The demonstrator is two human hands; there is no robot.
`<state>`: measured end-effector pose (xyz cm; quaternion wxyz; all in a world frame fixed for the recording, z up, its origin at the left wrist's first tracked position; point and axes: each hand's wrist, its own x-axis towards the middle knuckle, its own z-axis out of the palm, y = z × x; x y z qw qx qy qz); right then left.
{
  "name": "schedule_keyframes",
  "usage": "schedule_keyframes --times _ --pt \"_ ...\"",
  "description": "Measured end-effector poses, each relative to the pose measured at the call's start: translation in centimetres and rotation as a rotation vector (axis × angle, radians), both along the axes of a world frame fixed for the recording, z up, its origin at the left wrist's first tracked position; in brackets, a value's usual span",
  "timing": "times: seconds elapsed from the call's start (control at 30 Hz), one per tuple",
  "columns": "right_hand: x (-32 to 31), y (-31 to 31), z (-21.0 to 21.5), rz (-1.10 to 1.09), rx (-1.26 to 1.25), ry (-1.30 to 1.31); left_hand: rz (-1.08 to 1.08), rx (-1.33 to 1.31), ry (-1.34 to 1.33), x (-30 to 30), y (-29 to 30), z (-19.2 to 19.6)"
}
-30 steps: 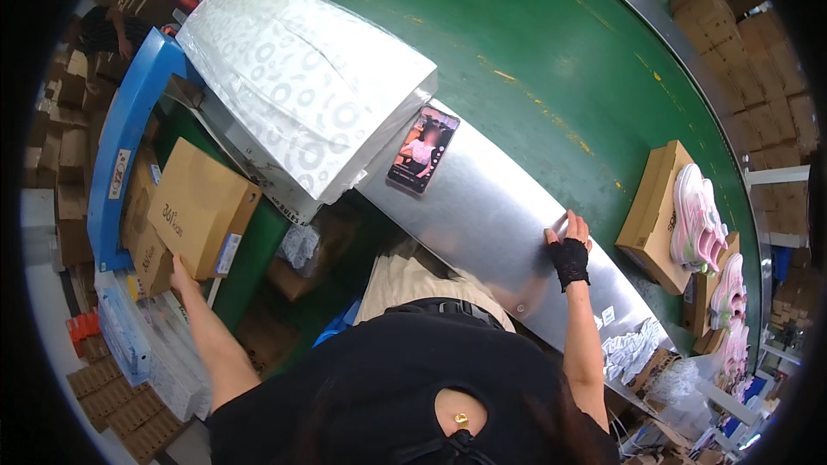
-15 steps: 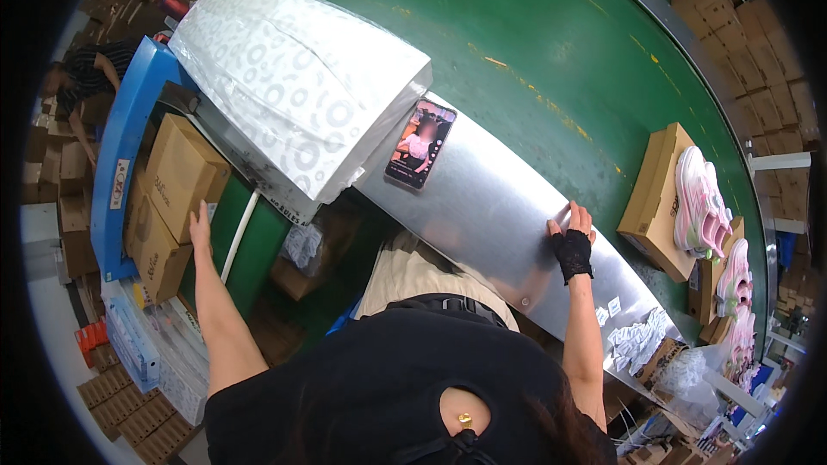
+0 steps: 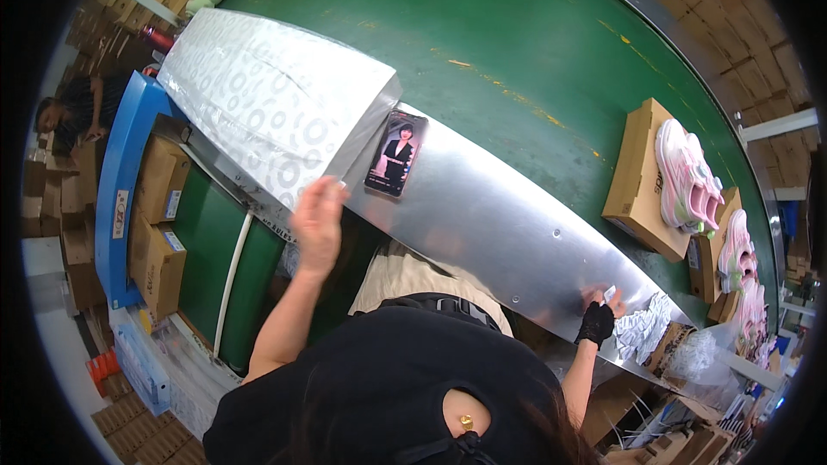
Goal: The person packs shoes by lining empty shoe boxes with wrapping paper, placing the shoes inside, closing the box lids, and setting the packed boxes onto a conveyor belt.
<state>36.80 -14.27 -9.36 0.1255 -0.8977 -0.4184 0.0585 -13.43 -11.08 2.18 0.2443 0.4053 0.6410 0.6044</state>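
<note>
Over my remote feed I see a smooth, shiny metal ledge (image 3: 482, 207), a crumpled paper heap (image 3: 643, 327), a lacy cloth glove (image 3: 595, 324), matt cardboard boxes (image 3: 636, 174), a scuffed green belt (image 3: 525, 52) and glossy plastic-looking wrap on the patterned block (image 3: 276, 103).

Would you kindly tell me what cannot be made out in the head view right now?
In the head view:
Left hand: motion blur hides its exact grip.
Small white piece at the right hand: too small to identify.
White patterned wrapping: covers whatever lies beneath.
Farthest pink shoes: small and crowded near the rim; number unclear.
</note>
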Motion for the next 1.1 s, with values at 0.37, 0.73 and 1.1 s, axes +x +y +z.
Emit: schedule_keyframes --times 0.37,0.73,1.1 --pt "-0.1 -1.5 -1.5 -0.075 0.615 0.255 -0.828 -0.290 -0.217 12.8 5.6 -2.4" --pt "-16.7 5.0 7.2 0.278 0.402 1.287 -1.323 -0.627 -0.376 20.4 8.3 -2.3" --pt "5.0 19.2 13.9 0.473 0.268 -0.673 -0.760 -0.654 -0.726 14.9 9.7 -4.9"
